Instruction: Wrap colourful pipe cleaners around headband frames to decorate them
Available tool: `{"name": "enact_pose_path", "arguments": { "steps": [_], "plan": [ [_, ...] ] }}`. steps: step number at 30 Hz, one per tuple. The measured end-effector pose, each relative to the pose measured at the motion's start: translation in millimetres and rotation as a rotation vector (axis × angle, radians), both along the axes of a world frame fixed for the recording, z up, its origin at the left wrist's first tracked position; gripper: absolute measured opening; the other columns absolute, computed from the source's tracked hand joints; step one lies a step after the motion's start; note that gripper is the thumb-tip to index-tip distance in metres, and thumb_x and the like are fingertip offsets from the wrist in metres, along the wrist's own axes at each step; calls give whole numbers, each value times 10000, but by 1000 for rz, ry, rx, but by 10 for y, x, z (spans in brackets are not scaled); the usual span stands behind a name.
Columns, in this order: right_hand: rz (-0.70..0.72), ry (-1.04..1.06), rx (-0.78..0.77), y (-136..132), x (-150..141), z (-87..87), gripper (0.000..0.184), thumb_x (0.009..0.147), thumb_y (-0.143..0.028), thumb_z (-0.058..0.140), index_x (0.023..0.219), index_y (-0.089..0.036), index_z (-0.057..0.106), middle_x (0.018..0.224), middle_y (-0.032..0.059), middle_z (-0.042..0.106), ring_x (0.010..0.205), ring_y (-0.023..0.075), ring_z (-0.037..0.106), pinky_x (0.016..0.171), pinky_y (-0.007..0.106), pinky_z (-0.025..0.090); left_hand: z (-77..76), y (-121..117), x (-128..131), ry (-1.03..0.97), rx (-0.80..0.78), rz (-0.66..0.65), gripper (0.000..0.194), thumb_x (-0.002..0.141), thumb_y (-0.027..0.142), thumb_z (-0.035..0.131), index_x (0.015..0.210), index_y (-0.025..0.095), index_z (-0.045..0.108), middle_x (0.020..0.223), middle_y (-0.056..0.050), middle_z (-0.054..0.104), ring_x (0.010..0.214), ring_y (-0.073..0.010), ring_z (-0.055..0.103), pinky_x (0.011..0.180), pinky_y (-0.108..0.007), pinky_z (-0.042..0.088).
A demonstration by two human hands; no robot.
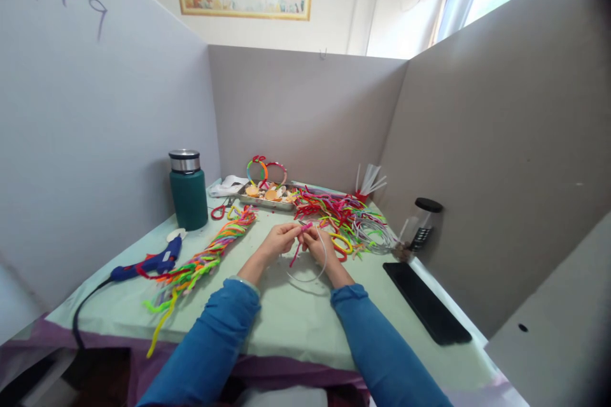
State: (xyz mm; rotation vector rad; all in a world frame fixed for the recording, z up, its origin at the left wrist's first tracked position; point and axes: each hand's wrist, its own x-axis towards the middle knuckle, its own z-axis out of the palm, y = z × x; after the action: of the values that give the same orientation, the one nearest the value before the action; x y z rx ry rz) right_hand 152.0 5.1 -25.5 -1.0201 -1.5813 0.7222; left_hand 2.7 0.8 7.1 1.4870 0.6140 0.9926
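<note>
Currently in hand: apparently, fitting a pink stem (307, 227) to a pale hoop (326, 259).
Next move calls for: probably a steady hoop and a snug turn of the stem's loose end.
Left hand (280, 240): fingertips pinching the stem.
Right hand (316, 245): pinching too, seemingly on both stem and hoop; the exact hold is too small to tell.
Stem and hoop: at the fingertips, above the middle of the tabletop (281, 331); the stem's loose end hangs down, the hoop curves towards the person.
Singles: one glue gun (147, 265), one bottle (189, 200), one tray (272, 205), one jar (420, 232), one black slab (427, 302).
Wrapped hoops: two upright by the tray.
Too tangled to count: stems in the twisted bundle (219, 245).
</note>
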Motion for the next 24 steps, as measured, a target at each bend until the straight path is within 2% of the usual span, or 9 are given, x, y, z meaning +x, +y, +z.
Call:
{"name": "enact_pose_path", "arguments": {
  "steps": [5,9,12,14,16,20,22,24],
  "plan": [
    [-8,55,-22,-26,-3,43,225,748,-321,527,585,-174,576,479,-23,526,467,111,467,500,225,348,3,-9,2,-53,-12,20,322,728,427,629,866,144,562,620,33,558,350,-9,250,354,-190,126],
    [-4,77,-25,-15,7,28,213,741,-333,540,610,-172,588,526,-17,550,446,99,443,465,220,333,6,-15,12,0,6,43,320,717,424,630,837,133,571,606,17,589,358,-10,262,367,-186,135],
    [30,103,-56,28,42,-8,188,729,-356,567,723,-174,611,574,-15,579,426,93,424,428,215,317,-13,25,14,-8,-13,146,344,670,433,658,815,132,573,600,26,584,350,-8,266,367,-187,141],
    [22,139,-84,70,79,-27,233,724,-366,572,839,-171,629,610,-7,605,436,101,440,430,220,336,-37,70,10,-15,-30,222,353,647,439,665,795,132,571,584,34,570,341,-9,265,360,-189,145],
    [-80,180,-60,111,119,-23,289,734,-375,552,906,-162,645,671,17,636,484,119,482,471,238,381,-62,113,7,-3,-45,267,357,639,444,662,788,131,575,579,32,569,338,-12,267,355,-189,150],
    [-385,229,150,129,181,68,341,795,-408,477,904,-150,672,834,70,667,702,169,567,669,292,441,-94,154,7,46,-66,328,338,632,436,658,756,133,574,580,18,584,339,-16,272,342,-180,159],
    [-430,244,200,112,202,122,371,814,-427,452,910,-145,673,867,79,667,782,186,577,731,306,434,-102,153,8,69,-66,355,324,636,429,656,739,134,571,577,13,585,341,-16,275,334,-176,168],
    [-433,251,179,101,225,152,392,818,-445,443,907,-142,674,864,81,665,792,190,574,732,304,429,-108,145,6,88,-65,355,315,645,422,655,738,133,574,585,7,588,344,-16,280,329,-172,173]
  ]
}}
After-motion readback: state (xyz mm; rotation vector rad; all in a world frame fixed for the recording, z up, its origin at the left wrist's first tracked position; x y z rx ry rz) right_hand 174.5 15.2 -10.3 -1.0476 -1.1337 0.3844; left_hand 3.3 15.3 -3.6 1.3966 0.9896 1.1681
